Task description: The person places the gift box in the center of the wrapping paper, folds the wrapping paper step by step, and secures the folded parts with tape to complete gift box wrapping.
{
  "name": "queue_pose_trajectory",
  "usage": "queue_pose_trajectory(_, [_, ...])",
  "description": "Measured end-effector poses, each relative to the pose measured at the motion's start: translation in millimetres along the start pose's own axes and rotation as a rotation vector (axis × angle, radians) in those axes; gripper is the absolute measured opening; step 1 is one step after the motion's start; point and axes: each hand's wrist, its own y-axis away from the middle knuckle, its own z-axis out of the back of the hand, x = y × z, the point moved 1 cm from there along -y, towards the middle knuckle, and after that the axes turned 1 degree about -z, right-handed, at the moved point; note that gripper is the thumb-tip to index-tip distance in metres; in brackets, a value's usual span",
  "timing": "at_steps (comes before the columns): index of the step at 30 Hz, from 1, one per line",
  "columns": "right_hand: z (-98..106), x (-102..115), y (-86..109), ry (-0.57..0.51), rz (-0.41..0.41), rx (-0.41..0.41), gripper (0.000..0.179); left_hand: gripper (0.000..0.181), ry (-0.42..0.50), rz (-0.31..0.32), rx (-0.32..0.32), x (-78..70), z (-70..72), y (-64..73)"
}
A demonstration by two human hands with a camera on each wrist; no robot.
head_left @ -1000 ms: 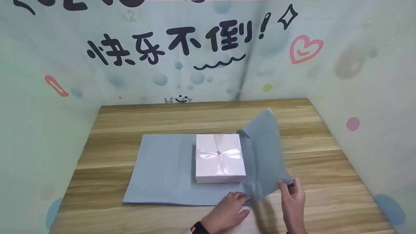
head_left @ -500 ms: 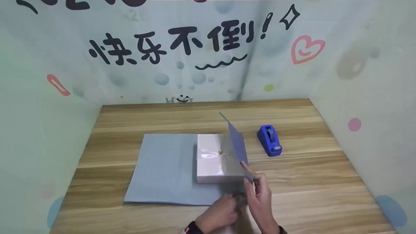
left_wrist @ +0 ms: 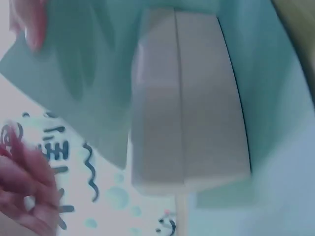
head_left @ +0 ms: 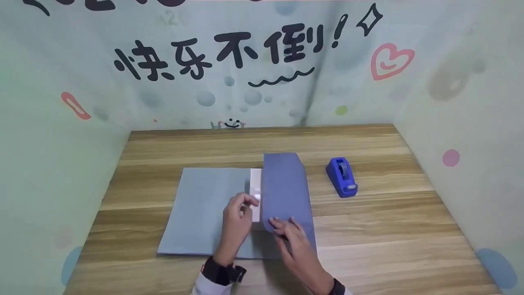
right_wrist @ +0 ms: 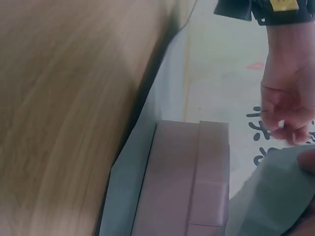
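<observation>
A white gift box (head_left: 255,186) sits on a blue-grey sheet of wrapping paper (head_left: 200,213). The paper's right part, a flap (head_left: 286,184), stands folded over the box and hides most of its top and ribbon. My right hand (head_left: 298,243) pinches the flap's near left corner. Just left of the box, my left hand (head_left: 238,219) hovers with loosely bent fingers and nothing in them. From the left wrist, the side of the box (left_wrist: 197,98) fills the middle, with the raised paper (left_wrist: 83,83) beside it. The right wrist view shows the left hand (right_wrist: 288,108) beyond the paper.
A blue tape dispenser (head_left: 342,177) stands on the wooden table (head_left: 376,229), right of the wrapped side. Patterned cloth walls (head_left: 229,49) with dark lettering enclose the table at the back and both sides.
My right hand has brought the paper's right part leftward over the box, uncovering the tape dispenser. My left hand has left the paper's near edge and moved up and left beside the box.
</observation>
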Motion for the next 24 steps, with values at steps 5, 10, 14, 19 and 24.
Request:
queue_pose_trajectory(5, [-5,-6,2.5,0.09,0.07,0.134,0.016,0.049,-0.178,0.12,0.083,26.4,-13.2,-11.0])
queue_pose_trajectory(10, [-2,-11,0.9,0.052,0.039,0.248,0.018,0.076,-0.195,0.275,0.124,45.2,-24.1,-15.2])
queue_pose_trajectory(14, [10,-23,-7.1,-0.018,-0.131,0.269,0.021,0.075,-0.168,0.348,0.152,51.1,-25.4,-17.2])
queue_pose_trajectory(19, [20,-52,-17.6,0.054,-0.289,0.296,0.034,0.075,-0.151,0.36,0.192,51.0,-22.8,-19.6])
queue_pose_trajectory(24, [13,-69,-20.2,0.231,-0.235,0.401,0.053,0.076,-0.137,0.36,0.219,49.5,-20.7,-21.3])
